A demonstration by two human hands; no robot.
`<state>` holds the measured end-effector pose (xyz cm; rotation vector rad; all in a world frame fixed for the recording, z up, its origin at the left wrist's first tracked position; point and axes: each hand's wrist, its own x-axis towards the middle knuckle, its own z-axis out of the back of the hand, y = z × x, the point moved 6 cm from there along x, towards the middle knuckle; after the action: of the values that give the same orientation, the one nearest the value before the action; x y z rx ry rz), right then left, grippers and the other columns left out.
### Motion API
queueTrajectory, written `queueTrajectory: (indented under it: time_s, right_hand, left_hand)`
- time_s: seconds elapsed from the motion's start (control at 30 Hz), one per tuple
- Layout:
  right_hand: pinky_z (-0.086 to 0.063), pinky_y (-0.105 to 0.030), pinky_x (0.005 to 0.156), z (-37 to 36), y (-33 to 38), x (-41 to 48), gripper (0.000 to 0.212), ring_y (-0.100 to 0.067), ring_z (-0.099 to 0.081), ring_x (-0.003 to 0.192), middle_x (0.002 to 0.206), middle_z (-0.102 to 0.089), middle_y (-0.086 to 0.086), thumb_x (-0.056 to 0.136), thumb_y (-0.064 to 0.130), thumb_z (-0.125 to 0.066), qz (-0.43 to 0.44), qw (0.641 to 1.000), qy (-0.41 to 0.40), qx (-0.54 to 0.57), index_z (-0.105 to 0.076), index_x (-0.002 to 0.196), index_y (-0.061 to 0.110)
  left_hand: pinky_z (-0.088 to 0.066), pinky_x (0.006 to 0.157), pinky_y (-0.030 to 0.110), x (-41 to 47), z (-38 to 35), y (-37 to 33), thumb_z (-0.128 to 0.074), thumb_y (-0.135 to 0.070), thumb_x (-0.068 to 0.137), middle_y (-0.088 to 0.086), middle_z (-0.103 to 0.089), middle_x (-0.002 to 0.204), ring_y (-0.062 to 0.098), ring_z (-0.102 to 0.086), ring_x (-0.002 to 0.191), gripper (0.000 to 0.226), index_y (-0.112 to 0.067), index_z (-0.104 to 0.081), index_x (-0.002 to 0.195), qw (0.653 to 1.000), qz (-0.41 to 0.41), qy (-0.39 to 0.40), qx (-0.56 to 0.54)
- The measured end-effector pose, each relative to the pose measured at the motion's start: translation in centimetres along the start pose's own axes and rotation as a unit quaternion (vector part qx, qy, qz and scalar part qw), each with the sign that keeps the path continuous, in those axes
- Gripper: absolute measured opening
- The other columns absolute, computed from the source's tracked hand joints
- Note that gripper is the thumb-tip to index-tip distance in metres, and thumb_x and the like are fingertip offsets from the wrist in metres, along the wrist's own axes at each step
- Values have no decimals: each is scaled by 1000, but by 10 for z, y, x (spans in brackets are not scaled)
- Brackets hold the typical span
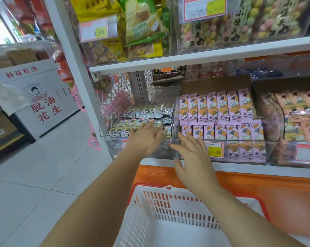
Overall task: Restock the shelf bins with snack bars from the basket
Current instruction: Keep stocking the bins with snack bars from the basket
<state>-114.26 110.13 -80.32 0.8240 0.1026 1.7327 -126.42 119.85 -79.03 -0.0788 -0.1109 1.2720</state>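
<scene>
A clear left shelf bin (104,134) holds several white-wrapped snack bars (147,111) in rows. My left hand (144,139) reaches over its front rim, fingers straight, fingertips on the front bars. My right hand (193,157) hovers with spread fingers in front of the middle bin (273,139), which is packed with pink-and-orange snack bars (216,107). Neither hand holds anything. Below my arms sits the white basket (132,229) with an orange rim; no bars show in its visible part.
A third bin (302,113) of orange bars stands at the right. Bags of snacks (143,27) fill the shelf above. An orange shelf base (275,193) runs behind the basket. A white display case (43,104) stands to the left across tiled floor (43,175).
</scene>
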Motion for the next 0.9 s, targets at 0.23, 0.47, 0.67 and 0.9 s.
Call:
queueTrajectory:
  time_s: [0.23,0.47,0.67,0.9]
  right_hand:
    - [-45,-31,94,-4,4,-12,29,-16,-59,104,111,-67,2,89,8,-56,18,996,48,76,-68,114,17]
    - [-46,-24,78,-102,-70,-109,27,-16,-63,94,112,-67,1,98,24,-45,-71,926,368,-31,-64,117,23]
    - [-40,-24,100,-171,-119,-191,36,-16,-52,120,139,-50,-2,99,20,-46,-119,827,546,-57,-50,135,18]
    - [-39,-32,104,-217,-154,-235,47,-20,-43,130,148,-39,-3,96,21,-50,-116,771,614,-124,-39,142,19]
  left_hand:
    - [-42,91,37,-83,-13,14,-41,-23,88,-2,-66,109,18,-59,102,33,-18,-67,109,954,-136,-259,-58]
    - [-52,75,34,-150,-116,80,-40,-24,83,-3,-70,88,23,-67,76,32,-17,-70,93,984,-69,-140,-82]
    - [-53,78,38,-179,-177,122,-41,-18,80,4,-68,101,30,-65,91,33,-13,-71,93,991,5,-104,-89]
    - [-49,83,37,-180,-199,124,-62,9,78,10,-62,114,34,-58,105,27,-7,-71,98,984,56,-106,-136]
